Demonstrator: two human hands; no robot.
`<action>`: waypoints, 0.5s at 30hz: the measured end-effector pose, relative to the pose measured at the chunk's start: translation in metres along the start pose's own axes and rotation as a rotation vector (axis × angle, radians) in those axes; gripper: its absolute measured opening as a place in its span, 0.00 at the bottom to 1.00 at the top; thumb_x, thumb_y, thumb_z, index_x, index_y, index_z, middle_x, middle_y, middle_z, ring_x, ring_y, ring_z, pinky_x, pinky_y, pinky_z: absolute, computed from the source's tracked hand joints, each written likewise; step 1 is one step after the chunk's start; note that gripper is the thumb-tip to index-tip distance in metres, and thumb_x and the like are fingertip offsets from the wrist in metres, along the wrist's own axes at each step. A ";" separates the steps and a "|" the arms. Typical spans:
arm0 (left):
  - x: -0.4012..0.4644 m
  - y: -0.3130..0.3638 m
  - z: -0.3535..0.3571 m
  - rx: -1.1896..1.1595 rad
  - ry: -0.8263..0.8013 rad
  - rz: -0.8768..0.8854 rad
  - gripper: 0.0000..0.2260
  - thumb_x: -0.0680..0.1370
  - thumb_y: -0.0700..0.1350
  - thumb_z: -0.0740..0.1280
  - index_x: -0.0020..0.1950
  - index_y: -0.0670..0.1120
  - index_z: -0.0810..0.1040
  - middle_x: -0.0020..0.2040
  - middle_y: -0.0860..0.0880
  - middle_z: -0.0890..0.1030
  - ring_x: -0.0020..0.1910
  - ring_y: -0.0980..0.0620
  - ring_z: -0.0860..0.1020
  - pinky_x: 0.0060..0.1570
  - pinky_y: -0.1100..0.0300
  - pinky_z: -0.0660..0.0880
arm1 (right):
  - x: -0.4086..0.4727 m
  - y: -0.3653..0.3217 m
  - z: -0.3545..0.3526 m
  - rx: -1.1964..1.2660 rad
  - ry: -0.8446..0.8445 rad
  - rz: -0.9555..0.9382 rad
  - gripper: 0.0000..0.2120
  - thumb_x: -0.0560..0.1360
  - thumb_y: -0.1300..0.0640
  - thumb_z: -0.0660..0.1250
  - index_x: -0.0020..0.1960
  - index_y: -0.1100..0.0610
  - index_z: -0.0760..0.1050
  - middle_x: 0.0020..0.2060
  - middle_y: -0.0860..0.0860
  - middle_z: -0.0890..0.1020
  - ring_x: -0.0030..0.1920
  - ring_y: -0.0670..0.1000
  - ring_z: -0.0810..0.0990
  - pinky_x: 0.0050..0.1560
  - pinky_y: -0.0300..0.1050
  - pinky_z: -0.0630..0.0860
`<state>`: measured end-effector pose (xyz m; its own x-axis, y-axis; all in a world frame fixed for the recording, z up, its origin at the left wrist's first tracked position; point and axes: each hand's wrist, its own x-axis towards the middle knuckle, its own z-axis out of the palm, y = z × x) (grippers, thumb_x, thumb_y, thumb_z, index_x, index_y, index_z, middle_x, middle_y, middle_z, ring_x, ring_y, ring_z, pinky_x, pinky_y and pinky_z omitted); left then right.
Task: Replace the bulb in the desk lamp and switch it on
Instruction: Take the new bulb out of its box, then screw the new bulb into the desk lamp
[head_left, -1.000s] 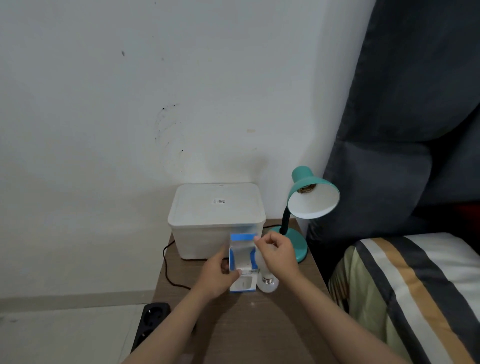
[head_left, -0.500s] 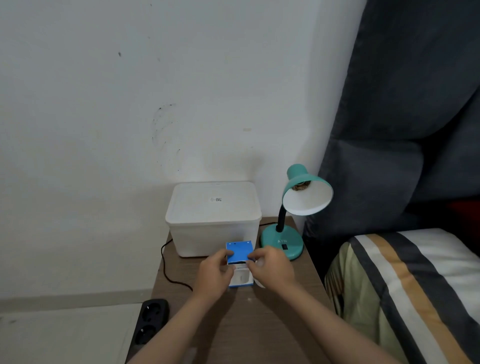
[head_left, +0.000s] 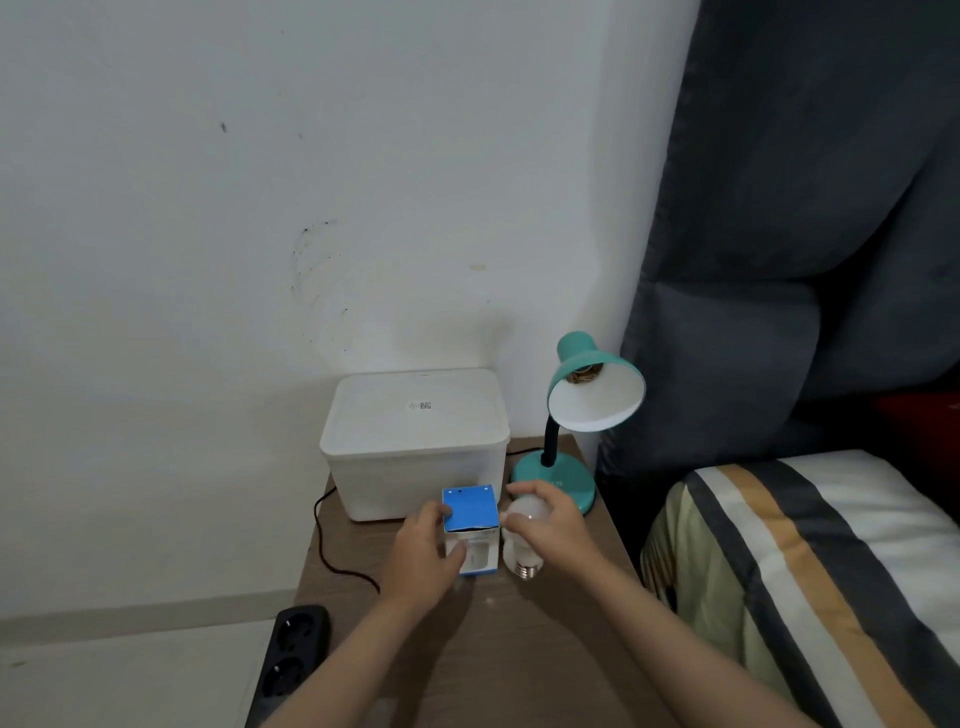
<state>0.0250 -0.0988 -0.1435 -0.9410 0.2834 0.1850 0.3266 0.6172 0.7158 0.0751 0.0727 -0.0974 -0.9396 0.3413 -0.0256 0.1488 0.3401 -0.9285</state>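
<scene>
Your right hand (head_left: 545, 525) holds the bulb (head_left: 519, 540) above the desk (head_left: 519, 649), fingers (head_left: 524, 491) curled over its rounded top and clamped on it. The bulb is frosted white with a pear-shaped globe; its silver screw base (head_left: 527, 570) points down toward you. It sits just beside the box (head_left: 470, 525), to that box's right, in front of the lamp base (head_left: 558, 480).

Your left hand (head_left: 423, 558) grips the box, fingers closed on its left side and front. The box is upright, with a blue top flap and a white front; the print on it is too blurred to read.

The lamp (head_left: 592, 389) is teal with a black neck and a white inner shade. Its socket looks empty, though the view into it is dim. A white lidded bin (head_left: 415, 441) stands behind the box.
</scene>
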 end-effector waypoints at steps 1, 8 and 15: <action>-0.001 0.002 0.000 0.021 0.006 0.008 0.18 0.73 0.48 0.70 0.60 0.49 0.71 0.58 0.51 0.75 0.56 0.55 0.74 0.52 0.60 0.74 | -0.002 0.000 -0.007 0.046 -0.027 0.038 0.16 0.69 0.60 0.72 0.55 0.51 0.75 0.54 0.49 0.76 0.53 0.50 0.77 0.42 0.34 0.73; -0.003 0.029 -0.004 0.023 0.051 0.094 0.19 0.72 0.49 0.70 0.61 0.49 0.71 0.57 0.50 0.74 0.56 0.51 0.74 0.50 0.55 0.75 | -0.016 0.008 -0.061 0.079 0.144 -0.060 0.24 0.68 0.54 0.75 0.62 0.48 0.73 0.59 0.51 0.75 0.56 0.50 0.76 0.55 0.44 0.76; 0.014 0.092 -0.005 -0.027 0.080 0.285 0.17 0.74 0.46 0.69 0.61 0.48 0.72 0.57 0.48 0.73 0.54 0.52 0.74 0.52 0.60 0.72 | -0.032 -0.010 -0.097 0.027 0.347 -0.264 0.17 0.70 0.52 0.72 0.57 0.44 0.73 0.56 0.50 0.71 0.50 0.42 0.75 0.50 0.34 0.73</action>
<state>0.0411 -0.0417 -0.0717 -0.8160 0.3834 0.4325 0.5772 0.5012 0.6447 0.1338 0.1433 -0.0519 -0.7842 0.5215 0.3362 -0.0956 0.4338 -0.8959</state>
